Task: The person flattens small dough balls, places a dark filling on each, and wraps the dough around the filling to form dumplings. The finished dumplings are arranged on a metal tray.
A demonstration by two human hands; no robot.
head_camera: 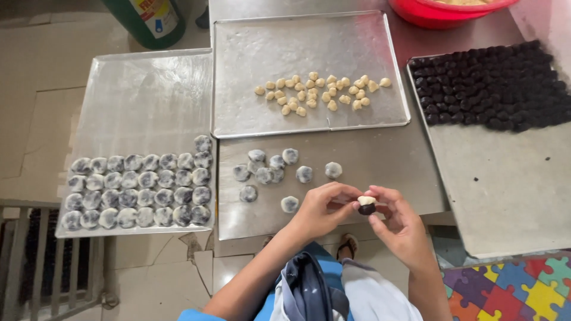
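Trays, metal: three. Left tray [143, 95], at nine o'clock, holds marbled grey-and-pale balls [140, 190] in four rows plus two extra at the right end, roughly thirty; the blur makes an exact count unsure. Middle tray [238, 71], at twelve o'clock, holds about thirty small tan dough pieces [324, 92] in a loose cluster. Right tray [511, 196], at three o'clock, holds a dense block of dark balls [493, 86], too tightly packed to count. Loose on the steel table [380, 160], centre: nine marbled balls [270, 172]. Red bowl [440, 13], one, at one o'clock, contents mostly cut off. Left hand [321, 208] and right hand [398, 223], at six o'clock, meet fingertip to fingertip, together pinching one dark piece topped with pale dough [366, 204] just above the table's near edge.
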